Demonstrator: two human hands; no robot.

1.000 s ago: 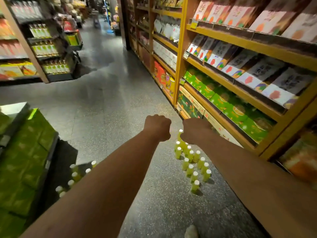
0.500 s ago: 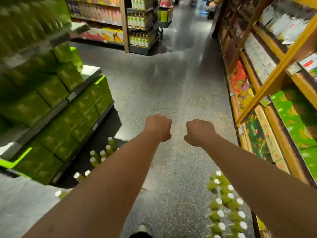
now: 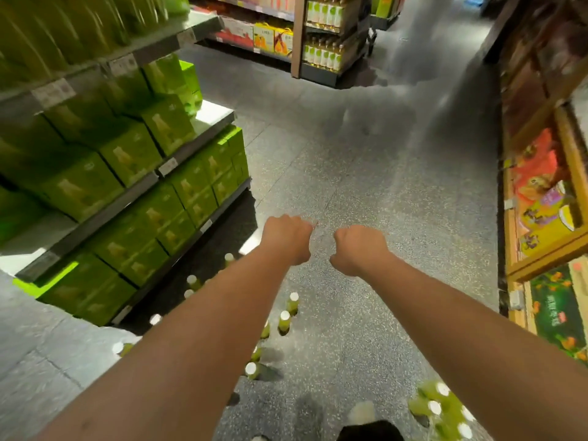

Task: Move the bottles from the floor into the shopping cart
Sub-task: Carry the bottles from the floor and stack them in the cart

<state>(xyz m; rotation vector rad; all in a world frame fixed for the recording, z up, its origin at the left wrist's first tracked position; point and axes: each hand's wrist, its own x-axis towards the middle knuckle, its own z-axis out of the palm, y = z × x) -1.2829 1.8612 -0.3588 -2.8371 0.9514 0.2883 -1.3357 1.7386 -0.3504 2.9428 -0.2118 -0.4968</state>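
Left hand (image 3: pixel 286 240), right hand (image 3: pixel 359 249) held out, fingers curled closed, nothing gripped; bottles (image 3: pixel 284 321) beside shoe (image 3: pixel 370 432) could be kicked over.

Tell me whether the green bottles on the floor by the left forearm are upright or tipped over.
Upright. The bottles stand on their bases on the floor, white caps uppermost.
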